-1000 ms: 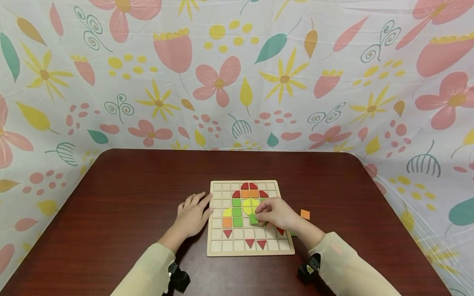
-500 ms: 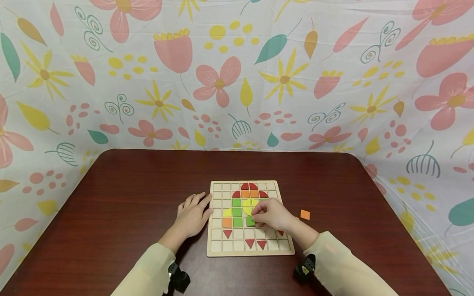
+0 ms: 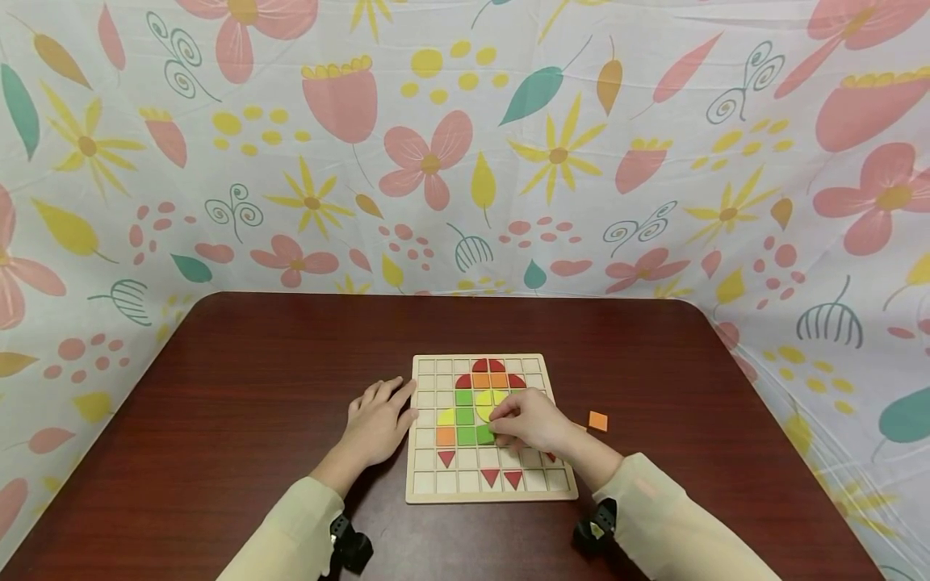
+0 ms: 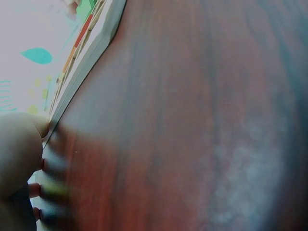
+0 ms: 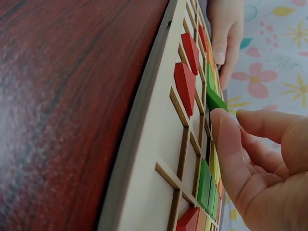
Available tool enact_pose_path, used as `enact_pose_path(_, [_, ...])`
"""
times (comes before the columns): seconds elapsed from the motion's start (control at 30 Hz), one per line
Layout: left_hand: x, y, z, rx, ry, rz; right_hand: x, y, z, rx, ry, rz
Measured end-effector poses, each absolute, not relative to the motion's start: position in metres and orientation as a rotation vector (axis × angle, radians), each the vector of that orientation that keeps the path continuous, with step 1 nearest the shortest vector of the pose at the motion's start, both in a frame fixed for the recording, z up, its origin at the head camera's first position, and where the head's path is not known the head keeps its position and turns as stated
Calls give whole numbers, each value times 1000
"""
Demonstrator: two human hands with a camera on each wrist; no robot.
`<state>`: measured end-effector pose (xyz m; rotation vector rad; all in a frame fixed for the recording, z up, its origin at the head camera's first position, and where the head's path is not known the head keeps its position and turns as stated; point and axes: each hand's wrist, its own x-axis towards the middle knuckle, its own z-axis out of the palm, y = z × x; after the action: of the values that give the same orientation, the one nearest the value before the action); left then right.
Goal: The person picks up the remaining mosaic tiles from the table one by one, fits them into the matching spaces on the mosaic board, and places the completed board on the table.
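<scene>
A wooden grid board [image 3: 465,498] with coloured tiles lies on the table. My right hand [image 3: 534,421] is over its middle, thumb and forefinger at a green square tile [image 3: 483,436] that they pinch by one edge. In the right wrist view that green tile [image 5: 216,98] is tilted, its near edge raised above the grid. My left hand [image 3: 378,424] rests at the board's left edge, fingers extended; in the left wrist view the thumb [image 4: 21,149] touches the side of the board. Part of the pattern is hidden beneath my right hand.
Red triangle tiles [image 3: 490,478] lie in the board's lower cells. Yellow, orange and red tiles fill cells further up. A loose orange square [image 3: 598,421] lies on the dark table [image 3: 291,347] right of the board. Behind the table hangs a patterned cloth [image 3: 436,242].
My right hand has moved slightly left with the green tile, which now lies next to the green tile on its left. My left hand has stayed still.
</scene>
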<state>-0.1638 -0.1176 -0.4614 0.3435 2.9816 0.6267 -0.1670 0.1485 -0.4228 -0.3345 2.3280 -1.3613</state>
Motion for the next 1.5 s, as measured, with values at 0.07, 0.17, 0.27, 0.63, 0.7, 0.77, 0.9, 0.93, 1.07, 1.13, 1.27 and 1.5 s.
enact_pose_path(0.07, [-163, -117, -461, 342, 2979, 628, -167, 148, -422, -324, 2329, -1358])
enact_pose_path(0.17, [-164, -117, -461, 339, 2979, 627, -166, 149, -422, -316, 2341, -1351])
enact_pose_path(0.27, [-164, -117, -461, 343, 2985, 623, -166, 150, -421, -311, 2358, -1343])
enact_pose_path(0.63, [-164, -118, -462, 342, 2974, 629, -167, 158, -420, -262, 2452, -1282])
enact_pose_path(0.7, [-164, -118, -462, 344, 2974, 629, -167, 160, -419, -275, 2449, -1286])
enact_pose_path(0.77, [-164, -118, -462, 346, 2973, 632, -167, 163, -419, -288, 2439, -1295])
enact_pose_path(0.9, [-163, -118, -461, 347, 2970, 638, -167, 168, -418, -323, 2428, -1324])
enact_pose_path(0.93, [-163, -118, -461, 347, 2971, 638, -167, 170, -418, -327, 2429, -1329])
enact_pose_path(1.07, [-163, -118, -461, 351, 2977, 630, -166, 175, -418, -336, 2448, -1330])
enact_pose_path(1.13, [-163, -118, -461, 351, 2979, 629, -165, 178, -418, -325, 2448, -1333])
enact_pose_path(1.27, [-164, -118, -462, 351, 2975, 632, -166, 184, -418, -302, 2430, -1370])
enact_pose_path(1.5, [-163, -117, -462, 354, 2985, 634, -167, 198, -420, -256, 2454, -1384])
